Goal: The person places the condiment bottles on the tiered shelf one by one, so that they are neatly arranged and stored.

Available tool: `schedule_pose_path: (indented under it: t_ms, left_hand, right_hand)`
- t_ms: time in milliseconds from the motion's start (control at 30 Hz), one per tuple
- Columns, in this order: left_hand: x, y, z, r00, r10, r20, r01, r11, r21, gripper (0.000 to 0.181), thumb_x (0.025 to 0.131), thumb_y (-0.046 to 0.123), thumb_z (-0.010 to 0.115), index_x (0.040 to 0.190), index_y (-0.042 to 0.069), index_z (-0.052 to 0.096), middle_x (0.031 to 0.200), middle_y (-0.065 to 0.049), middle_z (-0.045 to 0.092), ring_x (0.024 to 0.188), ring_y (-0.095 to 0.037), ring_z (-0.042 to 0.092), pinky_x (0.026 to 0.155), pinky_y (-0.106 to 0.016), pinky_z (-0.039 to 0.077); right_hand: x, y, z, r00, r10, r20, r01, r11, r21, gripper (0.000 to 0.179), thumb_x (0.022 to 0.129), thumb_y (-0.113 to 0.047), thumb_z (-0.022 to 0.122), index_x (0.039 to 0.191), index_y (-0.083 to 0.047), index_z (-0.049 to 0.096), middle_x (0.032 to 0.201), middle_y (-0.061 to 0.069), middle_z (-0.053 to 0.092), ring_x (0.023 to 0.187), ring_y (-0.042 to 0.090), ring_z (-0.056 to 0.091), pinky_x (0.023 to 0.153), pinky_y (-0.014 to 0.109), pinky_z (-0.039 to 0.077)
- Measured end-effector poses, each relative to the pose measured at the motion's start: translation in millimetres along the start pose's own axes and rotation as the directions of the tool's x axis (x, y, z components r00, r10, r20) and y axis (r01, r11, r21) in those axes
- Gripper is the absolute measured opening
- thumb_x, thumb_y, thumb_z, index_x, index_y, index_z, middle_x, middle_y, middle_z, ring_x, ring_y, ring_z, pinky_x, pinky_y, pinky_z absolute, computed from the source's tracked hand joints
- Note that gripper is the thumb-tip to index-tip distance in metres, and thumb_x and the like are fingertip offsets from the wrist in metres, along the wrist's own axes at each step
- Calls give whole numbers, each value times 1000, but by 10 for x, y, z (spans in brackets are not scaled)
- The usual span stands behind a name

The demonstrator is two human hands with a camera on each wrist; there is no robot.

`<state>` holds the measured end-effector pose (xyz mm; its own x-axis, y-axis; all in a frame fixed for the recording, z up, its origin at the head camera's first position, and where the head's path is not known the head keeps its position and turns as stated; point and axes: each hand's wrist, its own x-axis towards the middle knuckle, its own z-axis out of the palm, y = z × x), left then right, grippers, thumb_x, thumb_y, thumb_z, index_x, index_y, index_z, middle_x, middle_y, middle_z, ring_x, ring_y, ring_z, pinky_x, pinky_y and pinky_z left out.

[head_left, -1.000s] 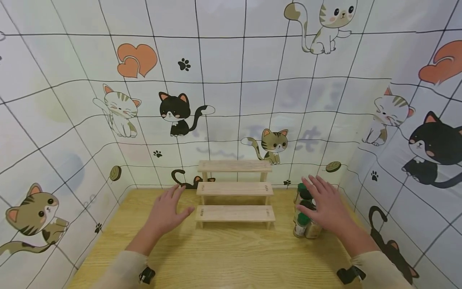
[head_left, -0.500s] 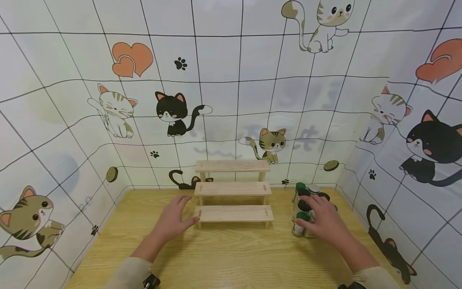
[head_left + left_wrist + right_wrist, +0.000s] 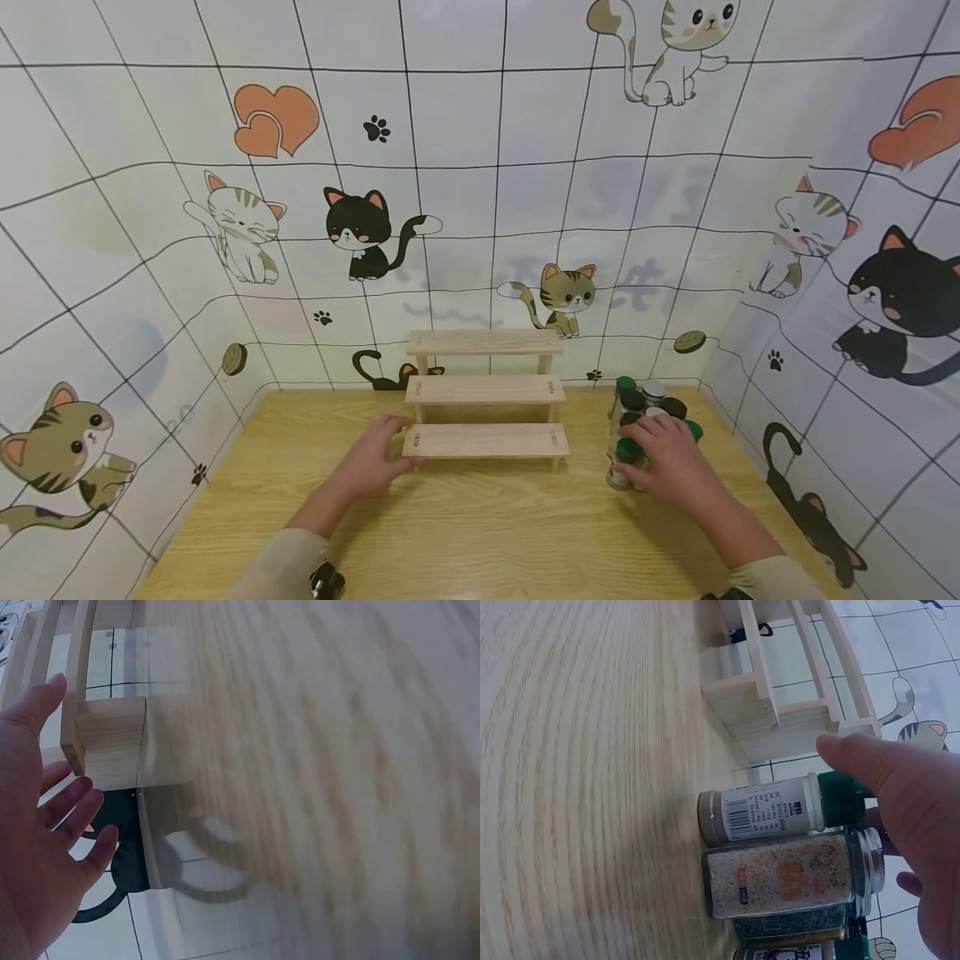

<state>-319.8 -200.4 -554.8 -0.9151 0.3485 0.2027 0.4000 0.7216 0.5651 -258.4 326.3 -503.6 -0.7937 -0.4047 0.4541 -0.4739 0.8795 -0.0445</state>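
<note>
A three-tier wooden step shelf (image 3: 487,440) stands against the back of the table. My left hand (image 3: 369,462) is at the left end of its lowest step, fingers loosely spread around that corner; whether they touch the wood is unclear. At the right, my right hand (image 3: 669,463) hovers over a cluster of spice jars, thumb and fingers on either side of a green-capped jar (image 3: 761,810). Its thumb lies by the green cap (image 3: 841,799), without a clear pinch. Beside that jar, a square jar of pale grains (image 3: 780,876) has a metal lid.
More jars with black lids (image 3: 632,401), a silver-grey lid (image 3: 653,390) and green lids (image 3: 625,384) stand close together behind the right hand. The wooden table (image 3: 480,533) meets walls covered in a cat-patterned sheet (image 3: 465,125) at the back and sides.
My right hand has lowered and come in over the front jars, its fingers bending more. My left hand has moved right and slightly down to the end of the lowest step. The jars look unmoved.
</note>
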Motion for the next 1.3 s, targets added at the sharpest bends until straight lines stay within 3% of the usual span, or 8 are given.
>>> schedule_pose_path:
  t_ms: [267,533,833,1033,1300]
  left_hand:
    - [24,-1,43,999,-37,18,38,997,-67,80,96,46,89,156,3,58,153,-14,58,139,-39,60,115,-60,50]
    - [111,-45,54,999,-23,35,22,999,27,78,94,48,90,152,6,61,149,-8,60,138,-35,61,115,-56,50]
    - [145,-51,44,998,-45,38,42,997,62,75,91,51,92,148,10,65,144,-5,63,135,-32,63,113,-56,52]
    - [154,-36,34,998,-54,36,51,996,70,74,90,49,93,147,9,66,144,-6,64,134,-33,64,113,-56,52]
    - [144,-8,0,999,-11,35,7,994,109,74,92,48,91,147,5,66,141,-10,65,130,-35,66,110,-57,54]
  right_hand:
    - [-10,11,20,1000,-6,-9,6,1000,-24,50,79,-29,102,120,-12,79,109,1,72,107,31,60,94,63,48]
    - [-6,24,36,999,-21,-25,21,1000,13,47,79,-27,102,119,-17,80,105,-5,71,103,25,59,86,57,48]
    - [19,-8,-21,998,53,-45,-43,977,208,42,83,-19,99,120,-16,81,108,-5,74,105,29,61,87,62,47]
    - [90,7,-77,998,58,-36,-44,949,312,39,88,-16,96,124,-16,80,113,-4,73,106,28,62,85,55,53]
    - [216,-71,-196,996,85,-2,-76,900,430,37,97,-18,89,132,-19,77,120,-7,67,108,18,67,87,47,61]
